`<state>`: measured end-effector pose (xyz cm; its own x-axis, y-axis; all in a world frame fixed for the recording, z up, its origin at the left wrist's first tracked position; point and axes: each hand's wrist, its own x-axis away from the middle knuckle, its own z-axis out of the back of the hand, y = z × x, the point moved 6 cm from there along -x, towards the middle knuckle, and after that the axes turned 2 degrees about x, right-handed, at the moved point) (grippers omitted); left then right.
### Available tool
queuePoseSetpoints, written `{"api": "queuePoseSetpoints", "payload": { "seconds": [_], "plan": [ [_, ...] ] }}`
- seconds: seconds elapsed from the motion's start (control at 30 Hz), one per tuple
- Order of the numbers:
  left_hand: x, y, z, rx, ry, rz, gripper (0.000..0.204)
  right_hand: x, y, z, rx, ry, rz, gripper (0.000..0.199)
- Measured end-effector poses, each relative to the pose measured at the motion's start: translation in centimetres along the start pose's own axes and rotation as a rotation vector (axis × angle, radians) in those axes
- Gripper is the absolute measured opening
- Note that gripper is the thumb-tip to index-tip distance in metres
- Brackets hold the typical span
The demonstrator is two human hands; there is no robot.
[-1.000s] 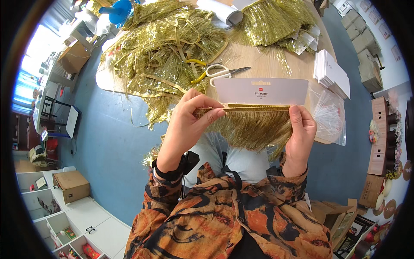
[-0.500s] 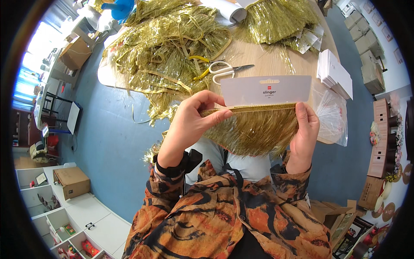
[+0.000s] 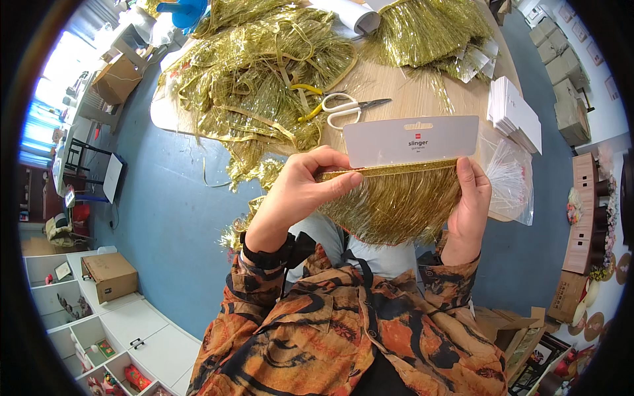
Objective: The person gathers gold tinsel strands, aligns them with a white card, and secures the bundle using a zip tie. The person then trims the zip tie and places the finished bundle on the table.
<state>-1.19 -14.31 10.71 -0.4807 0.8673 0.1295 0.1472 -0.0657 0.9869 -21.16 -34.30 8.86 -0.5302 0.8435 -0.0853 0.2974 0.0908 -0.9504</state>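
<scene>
Stretched between my two hands is a gold tinsel fringe garland (image 3: pixel 396 204), its strands hanging down over my lap. A white header card (image 3: pixel 415 142) with a hanging slot stands up along the garland's top band. My left hand (image 3: pixel 300 188) pinches the band's left end between thumb and fingers, beside the card's lower left corner. At the other end, my right hand (image 3: pixel 467 204) grips the band with the thumb in front, just under the card's lower right corner. The fingers behind the garland are partly hidden on both sides.
A wooden table (image 3: pixel 409 99) bears a large gold tinsel heap (image 3: pixel 264 72), white-handled scissors (image 3: pixel 347 109), a yellow-handled tool (image 3: pixel 307 102) and finished-looking fringe bundles (image 3: pixel 429 33). White cards (image 3: pixel 515 112) are stacked at right, above a clear bag of white ties (image 3: pixel 508 181).
Both hands, with the garland and card, have shifted slightly right and down. The card's right side has tilted up a little; the grip is unchanged.
</scene>
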Motion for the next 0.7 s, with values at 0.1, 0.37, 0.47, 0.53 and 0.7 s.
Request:
{"api": "queuePoseSetpoints", "payload": {
  "seconds": [0.1,0.37,0.47,0.53,0.7],
  "plan": [
    [0.0,0.1,0.1,-0.047,0.017,-0.023,0.024,-0.1,0.3,0.1,-0.01,-0.001,-0.037,0.025],
    [0.2,-0.5,-0.5,0.058,0.053,-0.01,0.019,-1.2,2.5,0.3,-0.126,-0.034,-0.201,0.028],
    [0.6,0.0,-1.0,0.104,0.05,-0.047,0.017,-2.2,3.5,-0.7,-0.159,-0.057,-0.286,0.029],
    [1.0,0.3,-1.4,0.157,0.064,-0.056,0.016,-2.9,3.5,-2.0,-0.043,-0.076,-0.25,0.03],
    [2.6,2.8,-1.7,-0.037,0.237,-0.235,0.016,-0.3,-0.9,-5.9,0.521,0.053,0.29,0.03]
  ]
}}
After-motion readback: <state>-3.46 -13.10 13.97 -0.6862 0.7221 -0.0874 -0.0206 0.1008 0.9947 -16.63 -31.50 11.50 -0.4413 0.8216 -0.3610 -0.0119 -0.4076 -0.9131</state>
